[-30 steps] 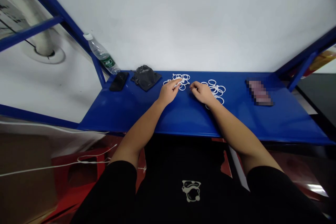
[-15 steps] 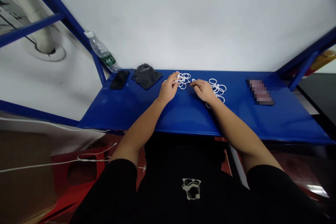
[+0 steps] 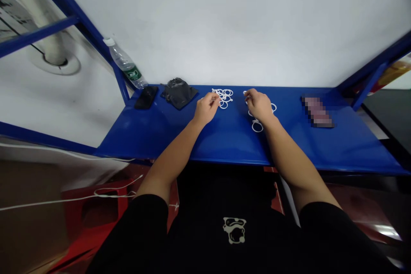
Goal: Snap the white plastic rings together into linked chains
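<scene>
right hand point(image 3: 259, 106) has moved forward over the right cluster of white plastic rings point(image 3: 257, 126), fingers curled down at its far edge, hold hidden so cannot tell, while left hand point(image 3: 207, 109) pinches the left cluster of white plastic rings point(image 3: 224, 98) on the blue steel desk point(image 3: 154, 141).

view: head-worn | faces: forward, down | near: left hand point(image 3: 206, 109), right hand point(image 3: 259, 105)

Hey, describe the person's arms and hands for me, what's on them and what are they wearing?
The left hand and right hand are bare, with no gloves, and no watch or bracelet shows on the forearms. The arms come out of short black sleeves of a black top with a pale printed emblem.
</scene>
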{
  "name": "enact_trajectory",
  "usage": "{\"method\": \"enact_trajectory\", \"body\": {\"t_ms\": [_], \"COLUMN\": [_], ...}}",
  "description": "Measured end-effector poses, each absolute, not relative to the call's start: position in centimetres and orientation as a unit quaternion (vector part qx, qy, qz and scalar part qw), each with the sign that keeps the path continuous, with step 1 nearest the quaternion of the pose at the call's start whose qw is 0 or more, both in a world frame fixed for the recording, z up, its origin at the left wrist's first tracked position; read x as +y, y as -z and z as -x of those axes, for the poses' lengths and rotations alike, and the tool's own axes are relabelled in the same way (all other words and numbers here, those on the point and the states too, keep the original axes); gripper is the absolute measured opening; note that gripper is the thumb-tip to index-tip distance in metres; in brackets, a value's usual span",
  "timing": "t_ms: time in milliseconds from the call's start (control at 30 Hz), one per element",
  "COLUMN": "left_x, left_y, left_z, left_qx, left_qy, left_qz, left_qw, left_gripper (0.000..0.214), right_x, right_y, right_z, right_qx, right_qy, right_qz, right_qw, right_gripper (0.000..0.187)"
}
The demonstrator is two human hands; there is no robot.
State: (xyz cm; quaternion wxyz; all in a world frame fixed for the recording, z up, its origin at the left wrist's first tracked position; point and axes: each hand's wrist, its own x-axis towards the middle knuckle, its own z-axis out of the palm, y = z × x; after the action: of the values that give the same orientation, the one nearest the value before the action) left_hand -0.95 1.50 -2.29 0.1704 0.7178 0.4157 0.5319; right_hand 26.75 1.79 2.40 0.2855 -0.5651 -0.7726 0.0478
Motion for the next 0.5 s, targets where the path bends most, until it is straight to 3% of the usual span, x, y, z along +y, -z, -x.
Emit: {"method": "enact_trajectory", "body": {"t_ms": [200,367,500], "left_x": [1.8,1.8,2.0], "left_y": [2.4,2.2,2.5], "left_z": [0.7,0.8,0.9], "left_qx": [0.41,0.403,0.402], "left_qy": [-0.508,-0.49,-0.478], "left_qz": [-0.743,-0.757,-0.766], "left_qw": [0.15,0.154,0.153], "left_gripper": [0.031,0.041,0.047], "right_x": [2.2,2.1,1.4], "right_y": [-2.9,-1.8,-0.2], "right_z": [-28.8,-27.6,-24.6], "right_qx": [-0.708,-0.76,-0.844], "right_qy": [-0.044,-0.042,-0.035], "right_qz": [0.683,0.6,0.486], "right_qw": [0.173,0.246,0.225], "right_gripper": [0.03,0.033,0.053]}}
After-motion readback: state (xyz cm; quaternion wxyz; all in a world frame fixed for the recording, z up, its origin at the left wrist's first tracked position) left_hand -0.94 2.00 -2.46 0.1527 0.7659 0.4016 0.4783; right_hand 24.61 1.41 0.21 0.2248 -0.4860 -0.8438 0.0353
